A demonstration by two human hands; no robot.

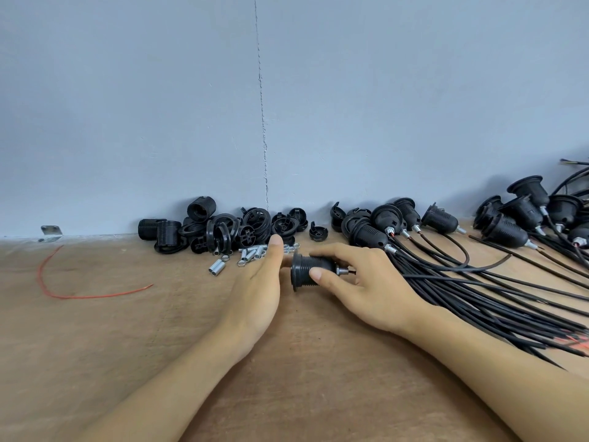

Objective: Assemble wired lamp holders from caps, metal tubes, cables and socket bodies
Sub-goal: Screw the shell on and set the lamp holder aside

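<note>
My right hand grips a black lamp holder lying sideways, thumb in front and fingers over its top; a short metal tube sticks out of its right end. My left hand has straight fingers and its palm lies against the holder's flanged left end. Loose metal tubes lie just behind my left hand. Black caps and socket bodies are piled against the wall. A bundle of black cables runs to the right under my right wrist.
Finished wired lamp holders lie along the wall at the right, more at the far right. A red wire curls on the brown tabletop at left. A small metal bracket sits by the wall.
</note>
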